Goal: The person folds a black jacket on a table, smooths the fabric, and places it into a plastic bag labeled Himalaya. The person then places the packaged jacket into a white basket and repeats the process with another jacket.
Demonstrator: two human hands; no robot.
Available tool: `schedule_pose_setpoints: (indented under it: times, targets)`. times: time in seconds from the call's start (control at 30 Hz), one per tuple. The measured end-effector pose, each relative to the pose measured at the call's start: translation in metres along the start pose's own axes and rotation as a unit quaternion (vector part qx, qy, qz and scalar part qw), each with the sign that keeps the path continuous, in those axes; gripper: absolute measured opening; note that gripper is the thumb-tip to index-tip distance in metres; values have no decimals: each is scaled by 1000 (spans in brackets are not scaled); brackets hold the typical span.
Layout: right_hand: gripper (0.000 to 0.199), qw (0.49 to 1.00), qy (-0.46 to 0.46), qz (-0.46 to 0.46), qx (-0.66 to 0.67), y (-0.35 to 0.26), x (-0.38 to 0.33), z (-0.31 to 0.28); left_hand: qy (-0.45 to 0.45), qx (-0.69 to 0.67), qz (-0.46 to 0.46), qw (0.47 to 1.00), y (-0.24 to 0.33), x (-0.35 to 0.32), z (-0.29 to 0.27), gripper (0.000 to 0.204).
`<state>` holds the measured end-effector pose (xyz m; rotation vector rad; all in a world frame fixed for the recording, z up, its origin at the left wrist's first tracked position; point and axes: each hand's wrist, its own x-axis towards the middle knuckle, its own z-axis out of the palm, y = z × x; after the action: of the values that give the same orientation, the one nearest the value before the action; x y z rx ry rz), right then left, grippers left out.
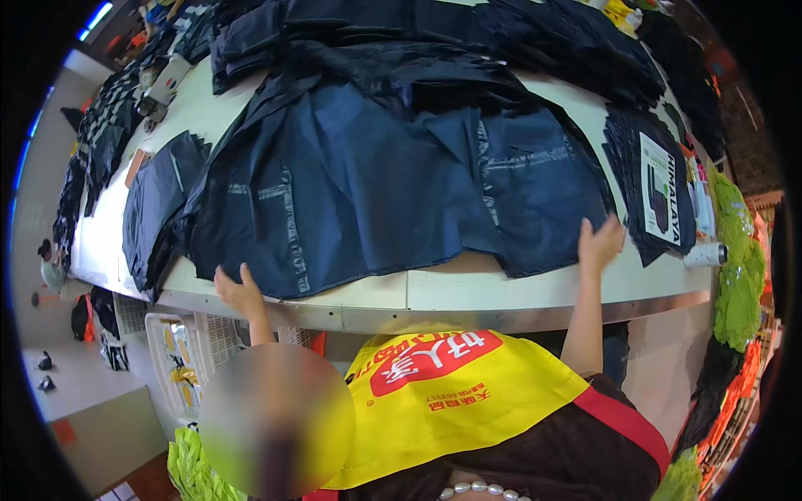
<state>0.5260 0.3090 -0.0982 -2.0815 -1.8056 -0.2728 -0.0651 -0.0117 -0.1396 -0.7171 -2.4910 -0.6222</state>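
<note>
A large dark navy garment (368, 184), apparently a jacket or coat with the inside showing, lies spread over the white table. Pale, crinkled strips run along its seams on both sides. At its near left corner is my left hand (240, 292), thumb and fingers apart, touching the hem. My right hand (601, 242) rests by the near right corner with spread fingers, at the garment's edge. Neither hand is closed around the cloth. The garment's far end bunches up against other dark cloth, so its top is hard to make out.
Dark folded garments (576, 50) are heaped along the far side. On the left sits a dark cloth stack (163, 204); on the right, black packages with a white label (660, 188) and a thread spool (706, 255). A metal-edged table (393, 319) borders me; below stands a white basket (175, 367).
</note>
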Motion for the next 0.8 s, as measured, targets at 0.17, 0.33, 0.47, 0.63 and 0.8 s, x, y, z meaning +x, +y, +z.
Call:
schedule_pose_setpoints:
  times: [0.17,0.33,0.47,0.63,0.8]
  targets:
    - [51,797,-94,458,382,101,26,100,-25,-142,-489,860,-51,60,60,85]
    - [27,569,-132,449,676,117,91,115,-69,-518,-613,593,-74,131,114,44]
    - [22,509,-86,329,791,-45,162,-25,-46,-496,-506,704,-7,259,39,42]
    - [27,805,-39,-427,411,-182,80,-215,-68,-441,172,878,159,250,-159,21]
    - [62,789,-421,-431,121,-214,-90,-143,-329,-164,539,758,148,78,-120,56]
